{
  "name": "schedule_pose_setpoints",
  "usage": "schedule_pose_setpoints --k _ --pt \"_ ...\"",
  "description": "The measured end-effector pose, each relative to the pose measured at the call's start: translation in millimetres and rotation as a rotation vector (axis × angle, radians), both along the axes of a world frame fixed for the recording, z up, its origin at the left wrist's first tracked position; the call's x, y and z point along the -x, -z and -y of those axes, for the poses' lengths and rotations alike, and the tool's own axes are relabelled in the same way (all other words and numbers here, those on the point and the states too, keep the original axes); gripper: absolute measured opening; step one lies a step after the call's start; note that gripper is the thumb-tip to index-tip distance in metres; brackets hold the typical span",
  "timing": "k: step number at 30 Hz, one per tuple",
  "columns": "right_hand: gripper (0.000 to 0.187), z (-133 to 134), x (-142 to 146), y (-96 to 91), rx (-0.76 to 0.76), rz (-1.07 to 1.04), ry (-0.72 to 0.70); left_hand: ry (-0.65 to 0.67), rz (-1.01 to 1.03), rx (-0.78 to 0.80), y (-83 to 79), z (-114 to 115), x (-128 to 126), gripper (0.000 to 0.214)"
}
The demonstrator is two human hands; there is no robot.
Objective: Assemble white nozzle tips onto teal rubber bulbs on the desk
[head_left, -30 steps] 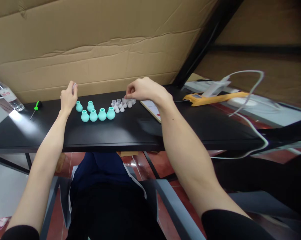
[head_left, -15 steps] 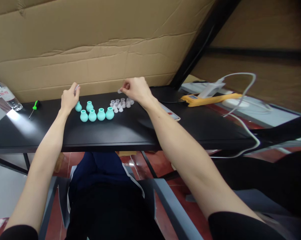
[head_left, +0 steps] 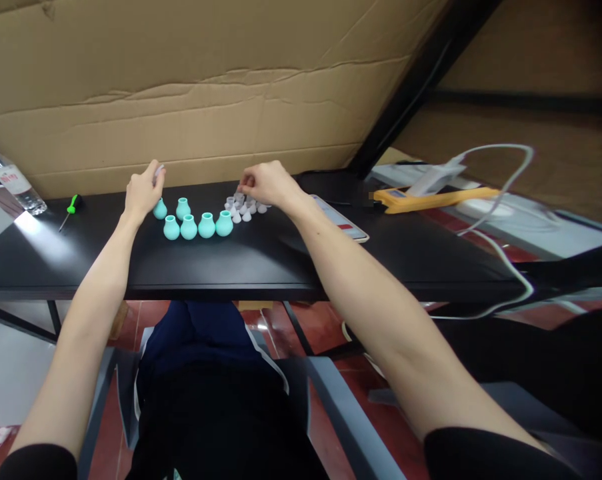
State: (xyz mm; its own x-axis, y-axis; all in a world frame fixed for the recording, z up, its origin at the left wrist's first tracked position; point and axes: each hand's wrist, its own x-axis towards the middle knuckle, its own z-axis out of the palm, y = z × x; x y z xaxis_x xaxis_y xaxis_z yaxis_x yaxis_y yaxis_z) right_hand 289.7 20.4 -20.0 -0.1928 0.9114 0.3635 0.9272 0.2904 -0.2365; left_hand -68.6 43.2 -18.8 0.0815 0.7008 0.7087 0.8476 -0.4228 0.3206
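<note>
Several teal bulb-shaped pieces (head_left: 195,225) stand in two short rows on the black table (head_left: 261,260). Just right of them lies a cluster of small white cap pieces (head_left: 244,209). My left hand (head_left: 143,190) hovers over the left end of the teal pieces, fingers curled round a small pale piece at its fingertips. My right hand (head_left: 265,183) is over the white cluster, fingertips pinched together at its top; I cannot make out whether a cap is in the pinch.
A phone (head_left: 341,218) lies right of the white cluster. Further right are an orange device (head_left: 431,197) and white cables (head_left: 501,200). A green-handled screwdriver (head_left: 69,209) and a water bottle (head_left: 11,183) sit at far left. A cardboard sheet (head_left: 205,87) backs the table.
My right hand lifted from the white cluster's right side, moved left, then came back down onto the cluster's top. My left hand stayed raised over the teal pieces with its pale piece.
</note>
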Motion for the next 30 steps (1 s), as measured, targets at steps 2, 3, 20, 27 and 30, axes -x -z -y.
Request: schedule_pose_setpoints --k 2,3,20,27,30 --pt "0.025 -1 0 1.0 0.003 -0.008 -0.003 0.017 0.005 -0.004 0.3 -1 1 0.043" --pt "0.024 -1 0 1.4 0.003 -0.009 -0.005 0.023 0.007 -0.006 0.4 -1 1 0.044" --pt "0.026 0 0 0.4 0.007 -0.004 -0.028 0.048 -0.035 -0.001 -1.4 2 -3 0.06" --pt "0.025 -1 1 2.6 0.012 0.004 -0.128 -0.06 -0.158 0.097 -8.2 11 -12 0.048" --pt "0.027 0 3 3.5 0.018 0.013 -0.199 -0.017 -0.182 0.077 -7.7 9 -10 0.049"
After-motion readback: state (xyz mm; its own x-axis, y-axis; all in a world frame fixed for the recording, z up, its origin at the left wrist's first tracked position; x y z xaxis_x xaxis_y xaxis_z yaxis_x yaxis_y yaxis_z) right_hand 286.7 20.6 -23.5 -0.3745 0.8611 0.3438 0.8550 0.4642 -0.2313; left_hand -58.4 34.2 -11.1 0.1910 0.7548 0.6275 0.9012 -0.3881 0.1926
